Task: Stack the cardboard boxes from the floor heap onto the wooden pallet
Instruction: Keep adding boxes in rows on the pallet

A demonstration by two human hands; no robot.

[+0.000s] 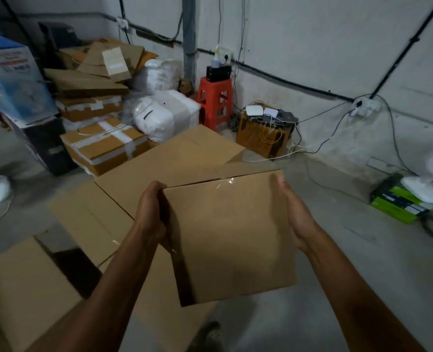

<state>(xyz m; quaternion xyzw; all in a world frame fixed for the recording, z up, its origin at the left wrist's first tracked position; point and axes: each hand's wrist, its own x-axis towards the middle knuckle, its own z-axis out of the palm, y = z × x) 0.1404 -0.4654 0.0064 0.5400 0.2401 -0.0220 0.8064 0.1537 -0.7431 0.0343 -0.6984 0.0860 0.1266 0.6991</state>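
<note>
Cardboard box (232,235), taped shut so its contents stay hidden, is held in the air between the left hand (149,212) and right hand (298,214), palms pressed flat on its opposite sides. Below and beyond it closed boxes (159,168) lie edge to edge on the floor (337,262), which stays bare concrete toward its right edge; no pallet shows

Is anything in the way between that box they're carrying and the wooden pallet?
Cannot tell: no wooden pallet shows in this view. The plain brown cardboard box is held between the left hand and right hand, above other brown cardboard boxes.
</note>
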